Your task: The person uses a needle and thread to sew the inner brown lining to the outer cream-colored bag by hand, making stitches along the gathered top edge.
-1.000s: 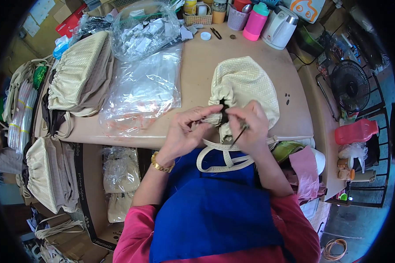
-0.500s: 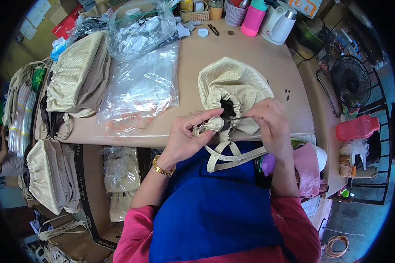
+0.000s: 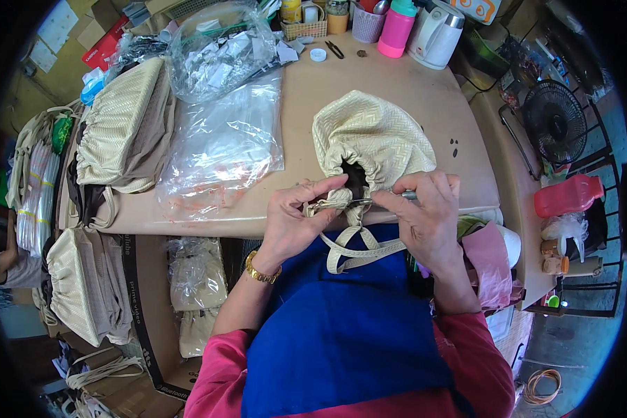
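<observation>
A cream woven-textured drawstring bag [image 3: 373, 129] lies near the table's front edge, its gathered mouth facing me and dark inside. My left hand [image 3: 294, 217] is closed on the gathered rim at the left side of that mouth, thumb and forefinger pinching the fabric. In my right hand [image 3: 428, 216] is a slim metal-shafted tool [image 3: 361, 201], whose exact kind I cannot make out. Its shaft lies across the opening toward my left fingers; the tip is hidden at the fabric. A cream strap [image 3: 359, 261] hangs in loops from the bag over my blue apron [image 3: 341, 334].
Clear plastic bags [image 3: 230, 132] cover the table's left part. Finished-looking cream bags [image 3: 122, 125] are stacked farther left. Small snips [image 3: 335, 49], a white cap [image 3: 318, 54], a pink bottle [image 3: 396, 31] and a kettle [image 3: 435, 35] stand or lie at the back. A fan [image 3: 554, 125] is at right.
My right hand has turned and come lower, with the tool's shaft now lying across the bag's mouth. My left hand keeps its pinch on the rim. The view has shifted slightly.
</observation>
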The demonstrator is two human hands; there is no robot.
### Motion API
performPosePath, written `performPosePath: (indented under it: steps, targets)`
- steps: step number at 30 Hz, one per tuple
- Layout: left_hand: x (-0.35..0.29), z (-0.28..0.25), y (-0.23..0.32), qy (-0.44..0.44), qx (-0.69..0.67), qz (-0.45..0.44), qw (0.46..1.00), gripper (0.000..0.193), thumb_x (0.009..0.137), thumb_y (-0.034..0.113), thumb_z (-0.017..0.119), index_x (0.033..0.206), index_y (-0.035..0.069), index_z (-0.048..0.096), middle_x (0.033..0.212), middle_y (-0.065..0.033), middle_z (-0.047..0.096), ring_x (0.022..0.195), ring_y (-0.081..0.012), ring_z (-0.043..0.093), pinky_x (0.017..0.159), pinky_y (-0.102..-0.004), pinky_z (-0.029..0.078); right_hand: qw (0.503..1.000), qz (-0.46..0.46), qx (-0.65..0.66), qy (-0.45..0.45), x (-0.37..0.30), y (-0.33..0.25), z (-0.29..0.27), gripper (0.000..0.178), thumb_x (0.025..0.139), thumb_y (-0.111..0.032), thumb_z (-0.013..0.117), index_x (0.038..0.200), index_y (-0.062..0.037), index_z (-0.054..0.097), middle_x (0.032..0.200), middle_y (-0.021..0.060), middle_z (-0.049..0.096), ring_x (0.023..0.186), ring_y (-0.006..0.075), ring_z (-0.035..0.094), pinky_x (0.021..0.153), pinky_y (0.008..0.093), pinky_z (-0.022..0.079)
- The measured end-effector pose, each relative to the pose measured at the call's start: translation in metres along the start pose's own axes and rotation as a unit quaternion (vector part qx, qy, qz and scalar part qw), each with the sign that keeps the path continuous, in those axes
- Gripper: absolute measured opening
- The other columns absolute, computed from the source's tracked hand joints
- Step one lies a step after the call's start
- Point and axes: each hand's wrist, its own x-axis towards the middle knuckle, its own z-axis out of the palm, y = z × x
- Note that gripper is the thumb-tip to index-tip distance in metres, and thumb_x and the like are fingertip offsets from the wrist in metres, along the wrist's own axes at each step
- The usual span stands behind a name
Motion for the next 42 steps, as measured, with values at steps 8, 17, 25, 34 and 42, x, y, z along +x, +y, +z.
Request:
performPosePath:
  steps: [8,17,25,34,42]
  targets:
    - [0.0,-0.003,0.0,-0.02,0.027,-0.023,0.999,0.051,0.075,-0.014,0.067,0.123,0.003,0.069,0.096,-0.0007,0.069,0.086,-0.0051,0.058,0.08,-0.02,0.046,1.0,-0.014,-0.018,-0.017,0.006,-0.011,-0.005,0.033,0.069,-0.009,0.067,0.101,-0.0168,0.074,0.089,-0.0013,0.056,0.088,0.0183,0.054,0.077,0.0368,0.034]
    - [0.0,-0.004,-0.001,-0.008,-0.003,-0.033,0.999,0.052,0.075,-0.015,0.068,0.123,0.003,0.069,0.099,-0.0017,0.069,0.087,-0.0052,0.06,0.08,-0.0196,0.047,0.992,0.012,0.102,-0.067,0.009,0.007,0.0,0.026,0.072,-0.002,0.064,0.096,-0.0095,0.07,0.083,0.006,0.053,0.078,0.0252,0.057,0.069,0.0386,0.043]
    - [-0.001,-0.003,0.0,-0.01,-0.029,-0.026,0.999,0.051,0.076,-0.014,0.069,0.124,0.002,0.068,0.105,-0.0046,0.07,0.092,-0.0072,0.063,0.084,-0.0215,0.05,0.939,0.099,0.309,-0.11,0.008,0.024,0.016,0.022,0.084,0.006,0.06,0.1,-0.0047,0.07,0.085,0.0101,0.062,0.077,0.0221,0.063,0.069,0.032,0.049]
    - [0.0,-0.003,0.003,-0.016,-0.024,-0.029,0.999,0.05,0.076,-0.015,0.068,0.124,0.0,0.067,0.109,-0.0066,0.071,0.096,-0.0094,0.065,0.087,-0.0232,0.05,0.823,0.149,0.54,-0.091,0.001,0.027,0.017,0.027,0.085,0.011,0.054,0.1,-0.0013,0.073,0.083,0.0094,0.063,0.077,0.0156,0.059,0.067,0.0273,0.045]
    - [0.0,-0.004,0.002,-0.017,-0.036,-0.039,0.998,0.05,0.076,-0.015,0.068,0.124,0.001,0.067,0.111,-0.0075,0.071,0.098,-0.0095,0.064,0.089,-0.0232,0.05,0.99,0.01,0.138,-0.042,0.015,0.013,0.0,0.037,0.065,0.008,0.06,0.093,-0.0126,0.074,0.08,0.0027,0.057,0.079,0.0228,0.058,0.069,0.0366,0.039]
